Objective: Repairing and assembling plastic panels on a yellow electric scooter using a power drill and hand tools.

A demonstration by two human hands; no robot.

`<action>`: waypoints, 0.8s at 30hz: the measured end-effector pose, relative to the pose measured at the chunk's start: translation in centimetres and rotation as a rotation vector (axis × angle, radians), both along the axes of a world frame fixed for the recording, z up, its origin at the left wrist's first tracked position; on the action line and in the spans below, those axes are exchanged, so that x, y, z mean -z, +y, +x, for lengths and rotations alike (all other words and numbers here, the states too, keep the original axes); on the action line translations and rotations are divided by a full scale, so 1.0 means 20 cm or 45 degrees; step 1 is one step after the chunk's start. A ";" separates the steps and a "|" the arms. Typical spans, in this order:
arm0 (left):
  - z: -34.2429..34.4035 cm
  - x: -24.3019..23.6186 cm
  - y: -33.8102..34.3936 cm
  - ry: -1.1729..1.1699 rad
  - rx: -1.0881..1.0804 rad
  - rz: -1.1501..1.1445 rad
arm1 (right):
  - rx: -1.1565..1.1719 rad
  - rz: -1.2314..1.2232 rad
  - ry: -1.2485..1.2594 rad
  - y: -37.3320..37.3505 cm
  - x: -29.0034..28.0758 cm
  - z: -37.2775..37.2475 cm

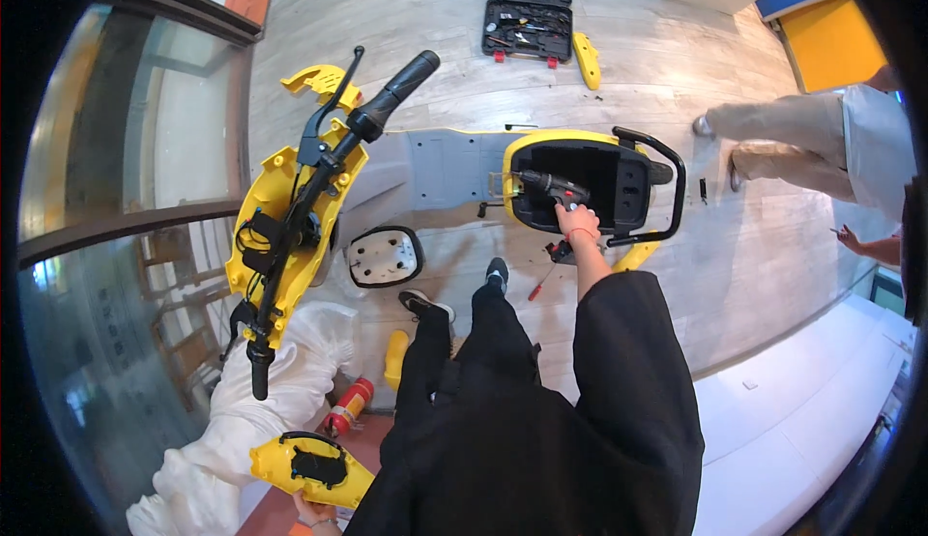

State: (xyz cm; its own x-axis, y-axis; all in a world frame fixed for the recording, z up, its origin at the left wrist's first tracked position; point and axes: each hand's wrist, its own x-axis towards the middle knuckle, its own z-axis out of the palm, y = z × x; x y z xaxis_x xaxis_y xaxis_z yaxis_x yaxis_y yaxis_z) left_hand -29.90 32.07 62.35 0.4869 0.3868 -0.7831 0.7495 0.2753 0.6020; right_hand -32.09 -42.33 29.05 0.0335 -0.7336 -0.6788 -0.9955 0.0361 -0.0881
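Note:
A yellow and grey scooter (449,169) stands in front of me, its handlebar (319,198) at the left and its front cover opened up. My right hand (578,224) is closed around the grip of a black cordless drill (549,184). The drill lies over the open black storage bin (604,183) at the scooter's rear, its chuck pointing left. Low at the left, my left hand (315,512) grips the lower edge of a yellow plastic panel (353,483) with a black middle part. Most of that hand's fingers are behind the panel.
The upturned seat (386,257) lies beside the scooter, near my feet. A red screwdriver (536,290) is on the floor. Beyond are an open toolbox (528,28) and a yellow part (587,60). A fire extinguisher (350,405) stands left; another person (812,140) is at right.

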 end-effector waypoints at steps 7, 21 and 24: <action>0.04 -0.01 0.05 -0.068 0.016 0.063 | -0.014 -0.009 0.002 0.04 0.00 -0.12; 0.02 0.04 0.07 -0.016 0.011 0.058 | -0.491 -0.733 -0.699 -0.20 -0.01 -0.11; 0.01 -0.04 -0.08 -0.041 -0.034 0.111 | -0.475 -0.671 -0.672 -0.18 0.05 -0.07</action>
State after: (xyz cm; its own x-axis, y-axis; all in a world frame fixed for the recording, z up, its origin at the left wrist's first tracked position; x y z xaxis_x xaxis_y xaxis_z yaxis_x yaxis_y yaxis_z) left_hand -29.75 30.49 63.18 0.4999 0.4659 -0.7301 0.7226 0.2403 0.6481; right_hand -33.43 -45.92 28.13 0.5545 -0.8287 -0.0763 -0.7571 -0.4643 -0.4596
